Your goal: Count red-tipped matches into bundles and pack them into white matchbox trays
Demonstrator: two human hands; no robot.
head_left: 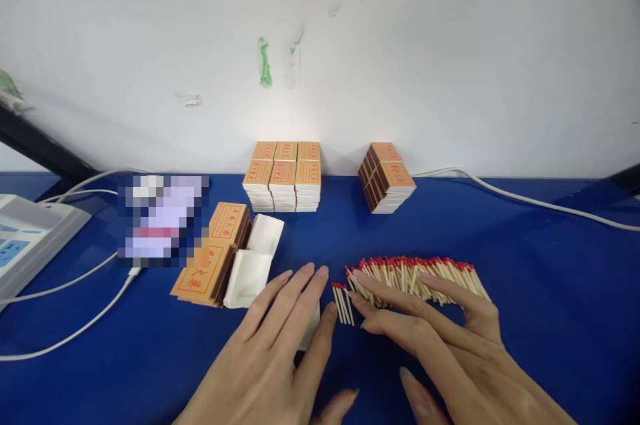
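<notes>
My left hand (280, 338) is open, fingers stretched forward and lying over a white piece (311, 331), mostly hidden, that looks like a matchbox tray. Just right of its index finger, a few red-tipped matches (343, 305) lie side by side. My right hand (440, 338) has its fingers spread. Its fingertips reach the left and front part of a wide pile of matches (400, 271), one fingertip next to the small row. Further left, flat orange matchbox sleeves (203, 271) are stacked beside empty white trays (249, 278).
Closed matchboxes (283, 175) stand in a block against the white wall (450, 65), with a smaller stack (387, 178) to their right. A blurred phone-like object (165, 215), white cables (65, 343) and a grey device (30, 238) occupy the left of the blue table (550, 291).
</notes>
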